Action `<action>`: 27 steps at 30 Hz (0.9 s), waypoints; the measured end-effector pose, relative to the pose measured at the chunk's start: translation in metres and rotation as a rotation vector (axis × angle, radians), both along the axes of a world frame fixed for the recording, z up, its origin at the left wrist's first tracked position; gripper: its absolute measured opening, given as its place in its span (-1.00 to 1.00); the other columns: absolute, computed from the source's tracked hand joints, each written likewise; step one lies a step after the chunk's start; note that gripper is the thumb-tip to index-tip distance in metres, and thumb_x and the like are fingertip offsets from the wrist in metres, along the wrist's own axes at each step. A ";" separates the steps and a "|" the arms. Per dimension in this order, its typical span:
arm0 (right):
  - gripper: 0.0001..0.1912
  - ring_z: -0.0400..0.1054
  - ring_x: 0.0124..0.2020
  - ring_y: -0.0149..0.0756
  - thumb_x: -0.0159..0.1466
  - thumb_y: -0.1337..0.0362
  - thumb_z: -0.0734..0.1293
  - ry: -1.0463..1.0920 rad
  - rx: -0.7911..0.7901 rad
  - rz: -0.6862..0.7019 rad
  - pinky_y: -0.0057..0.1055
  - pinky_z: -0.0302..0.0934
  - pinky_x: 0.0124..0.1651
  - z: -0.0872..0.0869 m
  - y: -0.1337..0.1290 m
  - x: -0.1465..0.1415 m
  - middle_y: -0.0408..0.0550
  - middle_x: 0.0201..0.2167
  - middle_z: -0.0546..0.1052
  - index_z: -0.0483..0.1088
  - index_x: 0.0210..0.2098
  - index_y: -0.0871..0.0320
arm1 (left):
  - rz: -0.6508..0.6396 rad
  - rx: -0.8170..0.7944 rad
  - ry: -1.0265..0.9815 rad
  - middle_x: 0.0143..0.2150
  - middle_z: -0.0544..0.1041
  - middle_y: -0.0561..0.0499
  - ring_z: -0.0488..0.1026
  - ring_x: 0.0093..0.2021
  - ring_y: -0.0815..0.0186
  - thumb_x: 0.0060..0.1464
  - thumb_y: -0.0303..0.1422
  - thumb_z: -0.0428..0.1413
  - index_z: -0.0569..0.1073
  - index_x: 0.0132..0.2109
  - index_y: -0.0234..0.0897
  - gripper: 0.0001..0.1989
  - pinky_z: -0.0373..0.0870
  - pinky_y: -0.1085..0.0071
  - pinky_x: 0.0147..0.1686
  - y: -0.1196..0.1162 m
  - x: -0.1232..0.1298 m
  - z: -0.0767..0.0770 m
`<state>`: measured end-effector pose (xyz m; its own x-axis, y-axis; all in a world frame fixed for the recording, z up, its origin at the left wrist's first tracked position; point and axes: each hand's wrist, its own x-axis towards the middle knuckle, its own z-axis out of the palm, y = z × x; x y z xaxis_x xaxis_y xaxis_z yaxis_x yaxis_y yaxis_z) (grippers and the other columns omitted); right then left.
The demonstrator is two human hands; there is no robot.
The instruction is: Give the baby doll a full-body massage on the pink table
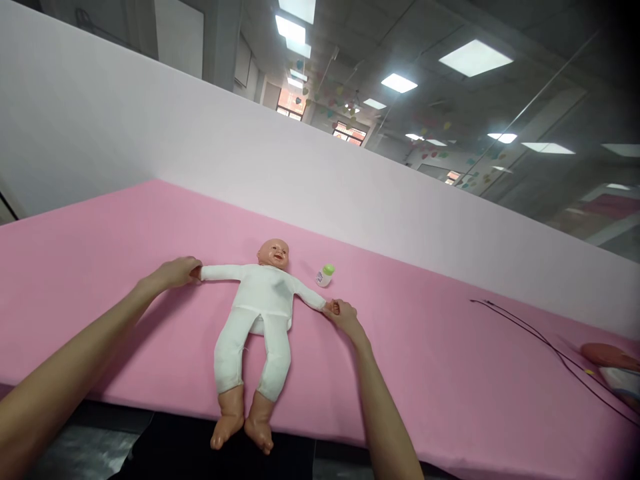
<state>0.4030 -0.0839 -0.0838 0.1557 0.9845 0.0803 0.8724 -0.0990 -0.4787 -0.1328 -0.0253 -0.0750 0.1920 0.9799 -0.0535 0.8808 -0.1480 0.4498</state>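
A baby doll (265, 288) with a white cloth body lies on its back on the pink padded table (165, 340). Its head points toward the wall and its bare feet reach over the near edge. My left hand (181, 272) is closed around the doll's hand on the left, that arm stretched straight out sideways. On the other side, my right hand (345, 315) grips the doll's other hand, whose arm slants down and outward. A small bottle with a green cap (325, 275) lies tilted beside the doll's shoulder, touched by neither hand.
A white partition wall (320, 180) borders the table's far side. Toward the right lies a thin black cable (545, 341). At the right edge is a partly visible doll-like object (613, 360) with a brown top and white covering.
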 end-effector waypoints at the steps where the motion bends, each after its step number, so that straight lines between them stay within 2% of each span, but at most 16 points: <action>1: -0.56 0.36 -0.29 -0.17 0.10 -0.11 0.50 0.112 0.010 0.005 -0.35 0.18 -0.29 -0.001 0.000 0.001 -0.10 -0.36 0.51 0.34 -0.37 0.08 | 0.030 0.023 -0.075 -0.21 0.61 -0.09 0.53 -0.24 0.04 -0.14 -0.18 0.21 0.52 -0.29 -0.17 -0.76 0.28 0.31 -0.37 0.000 -0.001 0.001; 4: -0.46 0.29 -0.47 -0.30 -0.07 0.00 0.61 0.502 0.062 -0.013 -0.42 0.14 -0.43 -0.005 0.000 -0.006 -0.26 -0.48 0.44 0.29 -0.30 0.05 | 0.144 0.061 -0.480 -0.32 0.59 -0.01 0.52 -0.30 0.10 -0.24 -0.13 0.30 0.57 -0.25 -0.17 -0.64 0.35 0.33 -0.36 -0.001 0.006 0.003; 8: -0.41 0.30 -0.54 -0.36 -0.07 -0.02 0.63 1.016 0.205 -0.169 -0.44 0.18 -0.51 -0.007 0.007 -0.030 -0.21 -0.48 0.50 0.38 -0.21 0.10 | 0.360 0.138 -1.088 -0.30 0.61 -0.06 0.55 -0.26 0.13 -0.37 -0.12 0.46 0.59 -0.29 -0.22 -0.54 0.49 0.29 -0.25 -0.001 0.035 0.003; 11: -0.48 0.32 -0.53 -0.36 -0.05 -0.04 0.63 1.191 0.226 -0.218 -0.43 0.23 -0.50 0.001 0.014 -0.051 -0.15 -0.51 0.50 0.48 -0.29 0.17 | 0.430 0.149 -1.269 -0.28 0.60 -0.07 0.55 -0.24 0.20 -0.30 -0.16 0.47 0.60 -0.32 -0.25 -0.61 0.52 0.30 -0.21 -0.003 0.062 0.003; 13: -0.51 0.37 -0.48 -0.33 -0.02 -0.03 0.62 1.150 0.306 -0.168 -0.40 0.31 -0.43 0.010 0.014 -0.066 -0.10 -0.46 0.55 0.54 -0.27 0.19 | 0.424 0.200 -1.243 -0.32 0.60 -0.05 0.54 -0.27 0.20 -0.23 -0.18 0.45 0.58 -0.36 -0.26 -0.68 0.51 0.31 -0.22 -0.009 0.078 0.005; 14: -0.50 0.42 -0.42 -0.30 0.01 -0.02 0.60 1.088 0.373 -0.111 -0.38 0.37 -0.36 0.016 0.013 -0.074 -0.06 -0.38 0.60 0.56 -0.21 0.19 | 0.379 0.248 -1.194 -0.32 0.61 -0.05 0.55 -0.26 0.19 -0.20 -0.18 0.44 0.58 -0.37 -0.25 -0.70 0.51 0.30 -0.22 -0.013 0.085 0.007; 16: -0.51 0.49 -0.26 -0.21 0.10 0.01 0.57 0.900 0.479 0.071 -0.30 0.43 -0.20 0.026 0.006 -0.090 -0.01 -0.20 0.65 0.58 -0.06 0.15 | 0.176 0.353 -1.026 -0.24 0.66 -0.07 0.57 -0.19 0.12 -0.09 -0.15 0.39 0.62 -0.32 -0.22 -0.74 0.51 0.26 -0.15 -0.022 0.095 0.011; 18: -0.60 0.50 -0.17 -0.15 0.22 0.04 0.50 0.641 0.504 0.293 -0.22 0.42 -0.07 0.031 -0.003 -0.105 -0.01 -0.12 0.66 0.59 -0.01 0.08 | -0.102 0.416 -0.790 -0.11 0.69 -0.06 0.58 -0.08 0.08 0.08 -0.13 0.30 0.66 -0.18 -0.15 -0.76 0.48 0.23 -0.04 -0.030 0.101 0.013; 20: -0.71 0.50 -0.15 -0.11 0.33 0.08 0.40 0.369 0.454 0.484 -0.18 0.39 -0.01 0.029 -0.011 -0.117 -0.02 -0.13 0.67 0.61 -0.03 0.03 | -0.302 0.469 -0.567 -0.07 0.69 -0.05 0.57 -0.03 0.09 0.23 -0.14 0.17 0.67 -0.10 -0.10 -0.75 0.45 0.23 -0.01 -0.035 0.105 0.011; 22: -0.71 0.50 -0.14 -0.09 0.43 0.12 0.29 0.166 0.394 0.605 -0.15 0.36 0.01 0.021 -0.018 -0.126 -0.01 -0.11 0.68 0.61 -0.03 0.01 | -0.407 0.533 -0.425 -0.11 0.70 -0.07 0.57 -0.06 0.11 0.32 -0.20 0.07 0.68 -0.10 -0.11 -0.72 0.44 0.24 -0.05 -0.036 0.109 0.005; 25: -0.63 0.48 -0.14 -0.08 0.51 0.15 0.17 0.034 0.346 0.679 -0.13 0.33 0.01 0.008 -0.022 -0.132 0.01 0.05 0.65 0.59 0.04 0.01 | -0.545 0.583 -0.311 -0.14 0.68 -0.11 0.57 -0.10 0.15 0.38 -0.27 -0.01 0.67 -0.10 -0.12 -0.67 0.44 0.25 -0.10 -0.036 0.115 -0.002; 27: -0.65 0.45 -0.15 -0.09 0.50 0.15 0.19 0.036 0.339 0.691 -0.13 0.32 0.01 0.004 -0.021 -0.133 -0.01 0.08 0.63 0.59 0.04 -0.01 | -0.607 0.577 -0.291 -0.15 0.67 -0.11 0.56 -0.10 0.15 0.37 -0.30 -0.01 0.68 -0.11 -0.11 -0.67 0.44 0.24 -0.08 -0.036 0.119 -0.003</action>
